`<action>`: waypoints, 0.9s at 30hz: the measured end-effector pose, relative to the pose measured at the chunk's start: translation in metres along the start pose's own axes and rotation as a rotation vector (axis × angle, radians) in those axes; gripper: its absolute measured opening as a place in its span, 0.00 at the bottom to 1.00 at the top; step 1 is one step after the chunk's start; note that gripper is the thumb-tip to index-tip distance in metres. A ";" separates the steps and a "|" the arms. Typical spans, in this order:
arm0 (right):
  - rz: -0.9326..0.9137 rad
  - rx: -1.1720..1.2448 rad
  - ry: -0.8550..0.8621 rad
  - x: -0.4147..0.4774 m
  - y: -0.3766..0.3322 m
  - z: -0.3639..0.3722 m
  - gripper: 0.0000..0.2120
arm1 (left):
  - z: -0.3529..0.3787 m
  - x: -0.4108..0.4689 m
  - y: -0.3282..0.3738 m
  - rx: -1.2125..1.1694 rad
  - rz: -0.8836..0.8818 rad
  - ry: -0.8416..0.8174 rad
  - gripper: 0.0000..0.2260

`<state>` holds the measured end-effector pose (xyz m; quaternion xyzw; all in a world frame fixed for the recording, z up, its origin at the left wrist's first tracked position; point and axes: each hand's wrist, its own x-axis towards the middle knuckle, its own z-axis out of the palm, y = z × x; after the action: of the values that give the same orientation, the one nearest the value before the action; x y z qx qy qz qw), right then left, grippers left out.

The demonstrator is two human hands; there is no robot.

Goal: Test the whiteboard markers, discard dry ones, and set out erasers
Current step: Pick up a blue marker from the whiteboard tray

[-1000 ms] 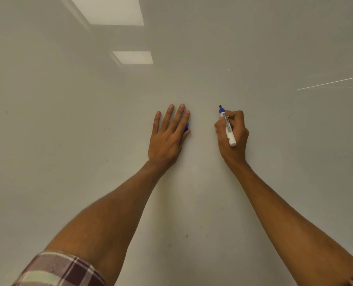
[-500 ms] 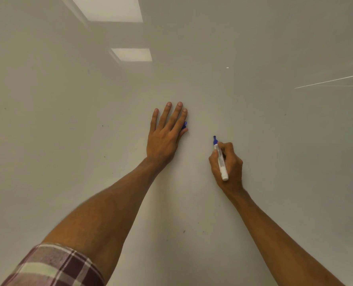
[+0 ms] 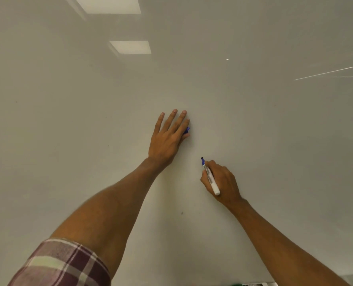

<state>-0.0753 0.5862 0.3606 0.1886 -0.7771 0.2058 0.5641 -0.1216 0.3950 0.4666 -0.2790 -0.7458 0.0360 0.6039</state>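
Your right hand (image 3: 223, 180) pinching the blue marker (image 3: 210, 176), left hand (image 3: 167, 139) flat over its cap (image 3: 187, 130): stroke too lightly and you'll wrongly bin it.

An office or classroom: a wide whiteboard (image 3: 68, 153) fills the view, reflecting rectangular ceiling light panels (image 3: 130, 47).

Marker (image 3: 210, 178): white barrel, blue collar, dark tip; uncapped, tilted, tip pointed up-left at the whiteboard (image 3: 274, 141); gripped in the right hand (image 3: 221, 182).
Cap (image 3: 187, 130): blue, mostly hidden, pressed to the whiteboard under the left hand (image 3: 169, 137).
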 end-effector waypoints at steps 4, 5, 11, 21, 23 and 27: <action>-0.080 -0.091 -0.001 -0.012 0.005 -0.010 0.10 | -0.002 -0.040 0.028 -0.065 0.002 -0.100 0.22; -0.099 -0.109 -0.028 -0.017 0.006 -0.012 0.10 | -0.002 -0.050 0.034 -0.075 0.014 -0.124 0.22; -0.095 -0.139 -0.213 -0.055 0.001 -0.025 0.19 | -0.001 -0.104 0.059 -0.136 0.034 -0.232 0.22; 0.260 0.046 -0.476 -0.117 -0.024 -0.045 0.13 | 0.005 -0.166 0.085 -0.252 0.062 -0.318 0.23; 0.298 0.005 -0.518 -0.124 -0.026 -0.047 0.17 | 0.006 -0.175 0.087 -0.284 0.081 -0.324 0.23; 0.271 -0.054 -0.559 -0.130 -0.036 -0.052 0.16 | 0.003 -0.187 0.093 -0.349 0.153 -0.324 0.24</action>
<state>0.0232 0.5918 0.2549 0.1175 -0.9254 0.1983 0.3008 -0.0678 0.3884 0.2645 -0.4252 -0.8045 -0.0037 0.4148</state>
